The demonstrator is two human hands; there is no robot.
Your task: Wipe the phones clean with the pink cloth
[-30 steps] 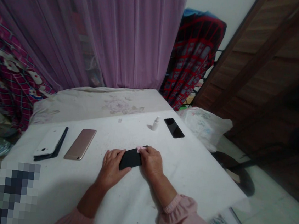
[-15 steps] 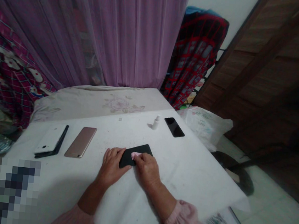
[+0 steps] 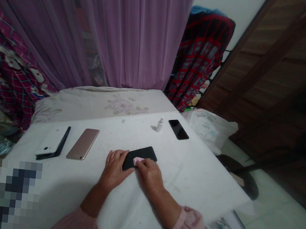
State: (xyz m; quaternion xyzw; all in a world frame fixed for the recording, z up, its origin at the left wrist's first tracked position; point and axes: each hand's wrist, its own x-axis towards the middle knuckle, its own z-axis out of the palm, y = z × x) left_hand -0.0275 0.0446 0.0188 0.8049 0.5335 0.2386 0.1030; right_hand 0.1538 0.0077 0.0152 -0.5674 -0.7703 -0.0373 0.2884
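White cloth [image 3: 197, 181] covers a table, and the person's pink sleeves [image 3: 74, 224] come in over its near side. The left hand [image 3: 112, 170] grips a dark phone [image 3: 146, 152] by its left end, fingers spread along the far side and thumb at the near edge. The phone lies at a slant on the white cloth, in front of the person, with a plain matte face up. Pinched between the thumb and fingers of the right hand [image 3: 150, 174] is a small pink rag [image 3: 138, 160], which rests against that face, near its lower edge.

To the left of the hands and well apart from them lies a rose-gold phone [image 3: 83, 143], back up. Just beside it, farther left, a white phone [image 3: 51, 142] sits on top of a dark blue one [image 3: 61, 148], not quite lined up with it.

Beyond the hands, a small white bottle [image 3: 160, 125] stands upright, and a black phone [image 3: 178, 129] with a shiny surface lies near it on the right. At the table's far side is a flowered sheet [image 3: 94, 103]; behind it hangs a purple curtain [image 3: 147, 37].
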